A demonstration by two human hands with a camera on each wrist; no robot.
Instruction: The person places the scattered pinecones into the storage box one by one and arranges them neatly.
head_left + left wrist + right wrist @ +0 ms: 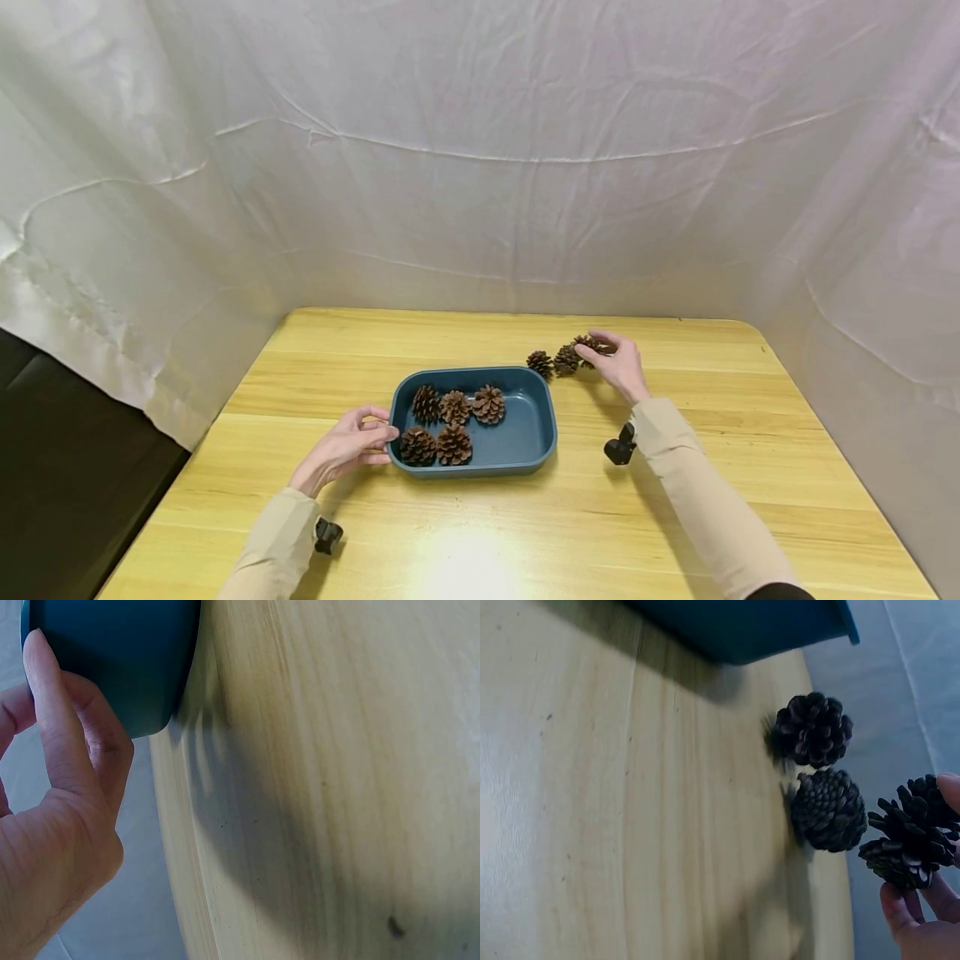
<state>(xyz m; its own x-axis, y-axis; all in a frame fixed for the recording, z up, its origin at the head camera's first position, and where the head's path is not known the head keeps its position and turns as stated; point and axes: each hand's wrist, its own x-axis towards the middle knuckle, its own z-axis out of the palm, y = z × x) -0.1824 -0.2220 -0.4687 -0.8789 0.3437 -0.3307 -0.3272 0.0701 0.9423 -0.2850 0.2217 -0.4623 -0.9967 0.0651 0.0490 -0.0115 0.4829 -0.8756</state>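
A dark blue rectangular tray [483, 472] holds several brown pine cones, grouped in its left and middle part. At its left end my left hand [352, 442] grips the rim, the thumb [46, 682] on the edge and bent fingers against the outer wall. Behind and right of the tray, my right hand [617, 364] holds a pine cone [911, 836] between thumb and fingers. Its far side is partly hidden by the hand. Two more pine cones lie on the table beside it: one scaly and tight [829, 810], the other more opened [814, 730], nearest the tray's corner.
Everything stands on a light wooden table [675, 517]. Pale cloth [480, 208] hangs behind it and along both sides. A dark surface [67, 467] shows at the lower left. Each sleeve carries a small black wrist camera [327, 536].
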